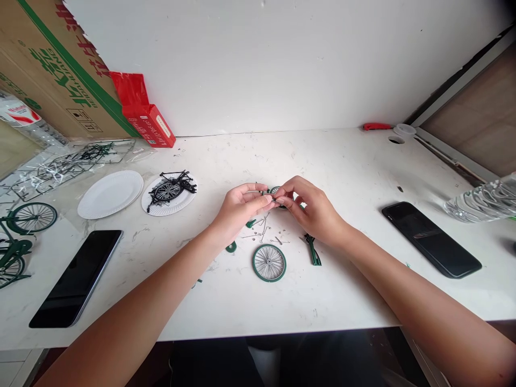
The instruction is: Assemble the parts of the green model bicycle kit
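Both hands meet above the middle of the white tabletop (pixel 342 301). The left hand (pixel 237 207) has its fingers curled in, thumb and forefinger pinched on a small green wheel part (pixel 275 191); the right hand (pixel 312 209) closes on the same part from the right, its fingertips touching those of the left. Most of the part is hidden by the fingers.

Just near of the hands lie small metal pins (pixel 262 228), a green spoked wheel (pixel 269 263) flat on the tabletop, and a green fork piece (pixel 313 250) to the right of the wheel.

Farther left are two paper plates, one bare (pixel 110 194), one carrying black bicycle parts (pixel 171 189). A dark phone (pixel 76 277) lies near left, another phone (pixel 431 238) right.
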A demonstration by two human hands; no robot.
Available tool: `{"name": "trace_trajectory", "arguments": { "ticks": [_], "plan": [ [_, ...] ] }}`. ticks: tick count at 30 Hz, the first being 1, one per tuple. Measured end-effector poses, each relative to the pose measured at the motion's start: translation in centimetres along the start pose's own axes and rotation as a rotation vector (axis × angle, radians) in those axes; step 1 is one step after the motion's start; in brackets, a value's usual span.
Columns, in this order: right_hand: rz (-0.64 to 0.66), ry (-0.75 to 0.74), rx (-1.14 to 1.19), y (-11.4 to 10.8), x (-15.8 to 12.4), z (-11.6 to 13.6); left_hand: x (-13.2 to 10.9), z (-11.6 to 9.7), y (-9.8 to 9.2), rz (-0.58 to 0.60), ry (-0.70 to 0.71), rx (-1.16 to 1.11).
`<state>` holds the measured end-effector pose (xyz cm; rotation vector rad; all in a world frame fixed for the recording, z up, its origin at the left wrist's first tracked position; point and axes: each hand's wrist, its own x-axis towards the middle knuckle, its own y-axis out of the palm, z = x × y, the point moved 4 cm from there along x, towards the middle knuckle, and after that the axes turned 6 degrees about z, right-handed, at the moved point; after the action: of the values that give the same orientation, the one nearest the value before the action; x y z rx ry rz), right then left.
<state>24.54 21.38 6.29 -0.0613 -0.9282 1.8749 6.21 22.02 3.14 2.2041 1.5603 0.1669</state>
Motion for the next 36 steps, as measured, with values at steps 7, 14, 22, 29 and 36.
{"name": "trace_trajectory", "arguments": {
  "ticks": [7, 14, 22, 29, 36],
  "plan": [
    [-0.03, -0.003, -0.028, -0.2, 0.0, 0.1, -0.1, -0.3, 0.2, -0.016, 0.036, 0.004],
    [-0.11, -0.036, -0.046, -0.4, -0.1, 0.3, -0.1, -0.3, 0.3, -0.025, 0.122, 0.022],
    [-0.128, -0.143, -0.165, -1.0, 0.0, 0.9, -0.5, -0.8, 0.9, -0.032, 0.106, 0.012],
    [-0.135, -0.163, -0.14, -1.1, -0.1, 1.0, -0.9, -0.8, 1.2, -0.05, 0.125, 0.019],
    [-0.13, -0.173, -0.174, -1.1, -0.1, 1.0, -1.0, -0.9, 1.3, -0.047, 0.117, 0.021]
  ]
}}
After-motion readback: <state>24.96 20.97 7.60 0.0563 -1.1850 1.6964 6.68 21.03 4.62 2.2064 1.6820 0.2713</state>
